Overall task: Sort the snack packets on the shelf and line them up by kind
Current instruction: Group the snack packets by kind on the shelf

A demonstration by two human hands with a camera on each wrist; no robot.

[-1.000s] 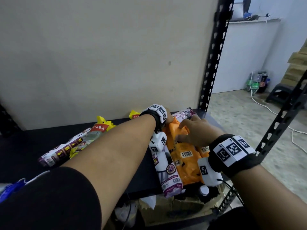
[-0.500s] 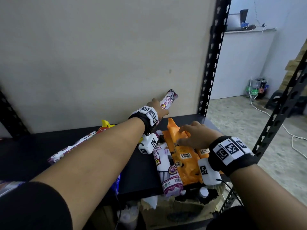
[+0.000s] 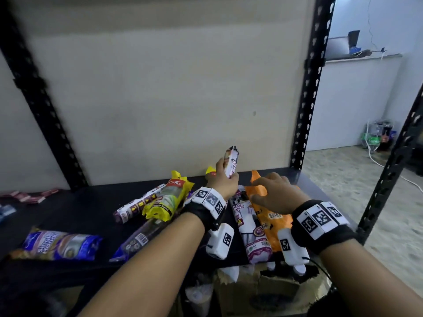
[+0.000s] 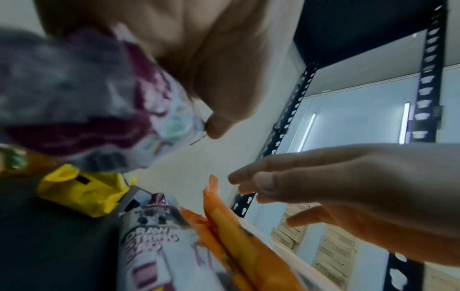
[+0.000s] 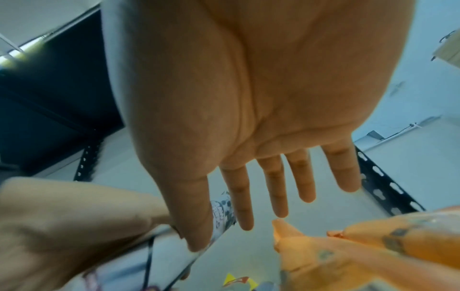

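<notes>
My left hand [image 3: 225,183] grips a white and purple packet [image 3: 231,162] and holds it up on end above the black shelf [image 3: 80,209], near the back wall. The same packet [image 4: 99,110] fills the upper left of the left wrist view, blurred. My right hand [image 3: 275,194] hovers with straight, spread fingers [image 5: 276,189] just over the orange packets [image 3: 272,218], holding nothing. Beside them lies another white and purple packet [image 3: 250,227]. Yellow packets [image 3: 169,197] and one more white and purple packet [image 3: 137,204] lie at mid shelf.
A blue packet [image 3: 59,244] and a dark packet [image 3: 142,236] lie near the shelf's front edge at the left. Black slotted uprights [image 3: 309,88] frame the shelf. A cardboard box [image 3: 263,291] sits below the shelf's front edge. Small red packets [image 3: 29,196] lie at the far left back.
My left hand has lifted the white and purple packet off the pile and stood it up near the back wall. My right hand's fingers have straightened above the orange packets.
</notes>
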